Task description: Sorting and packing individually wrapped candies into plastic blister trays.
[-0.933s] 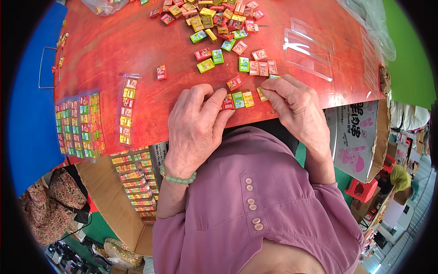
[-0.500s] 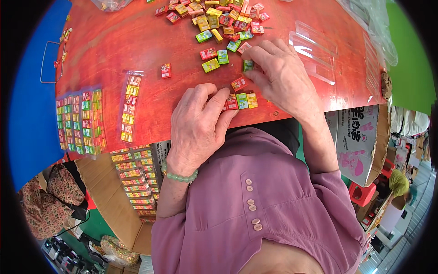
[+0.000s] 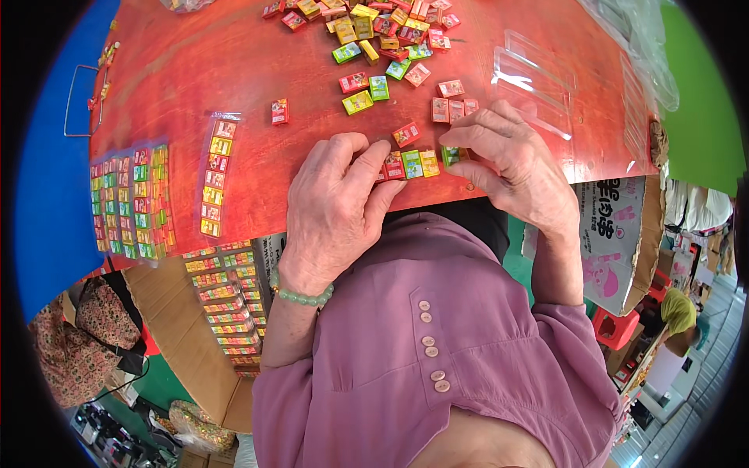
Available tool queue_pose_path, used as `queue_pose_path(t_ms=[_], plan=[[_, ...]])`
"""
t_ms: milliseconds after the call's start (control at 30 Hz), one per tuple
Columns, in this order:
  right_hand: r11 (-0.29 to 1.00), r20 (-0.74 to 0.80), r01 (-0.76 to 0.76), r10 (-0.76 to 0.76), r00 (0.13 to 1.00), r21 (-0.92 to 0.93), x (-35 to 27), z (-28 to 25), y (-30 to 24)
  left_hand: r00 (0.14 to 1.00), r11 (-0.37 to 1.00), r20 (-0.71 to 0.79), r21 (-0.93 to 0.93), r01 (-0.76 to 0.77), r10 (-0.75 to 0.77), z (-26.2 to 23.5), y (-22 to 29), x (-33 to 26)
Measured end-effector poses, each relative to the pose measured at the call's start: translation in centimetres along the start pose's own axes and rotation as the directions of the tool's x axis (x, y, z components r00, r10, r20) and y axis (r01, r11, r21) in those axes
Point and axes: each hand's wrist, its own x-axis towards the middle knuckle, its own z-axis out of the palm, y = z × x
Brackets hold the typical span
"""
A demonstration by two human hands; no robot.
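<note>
Bare red table (image 3: 234,62) lies open left of the loose candy boxes (image 3: 374,31); clear trays (image 3: 538,78) crowd the right.

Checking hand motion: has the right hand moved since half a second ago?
Yes. The right hand has pulled back from the loose pile to the row at the table's near edge.

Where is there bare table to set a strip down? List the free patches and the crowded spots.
Free: the red table between the lone small box and the far-left edge. Also the stretch between the packed strip and the left hand. Crowded: the loose box pile and the row between both hands, right hand.
</note>
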Motion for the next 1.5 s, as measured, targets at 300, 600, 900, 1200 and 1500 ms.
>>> queue_pose_path(t_ms=[300, 600, 900, 1200, 1500], plan=[[0.994, 0.005, -0.106, 0.106, 0.994, -0.020, -0.7, -0.2, -0.9, 0.992, 0.994, 0.119, -0.095, 0.054, -0.042, -1.7, 0.0, 0.2], [0.972, -0.034, -0.217, 0.221, 0.975, 0.091, -1.5, 1.3, -0.9, 0.983, 0.993, 0.164, -0.073, 0.095, -0.082, -2.1, -0.1, 0.7], [0.985, -0.105, -0.082, 0.066, 0.992, -0.150, -2.0, 1.7, -0.4, 0.976, 0.990, 0.187, -0.067, 0.122, -0.108, -2.0, 0.1, 0.7], [0.995, -0.089, -0.087, 0.084, 0.993, -0.038, -1.7, 2.1, -0.5, 0.959, 0.967, 0.213, -0.134, 0.219, -0.187, -2.8, 0.1, 0.9], [0.996, -0.077, -0.080, 0.082, 0.994, 0.026, -1.0, 3.3, -0.4, 0.970, 0.989, 0.212, -0.060, 0.134, -0.119, -2.0, 0.0, 0.8]])
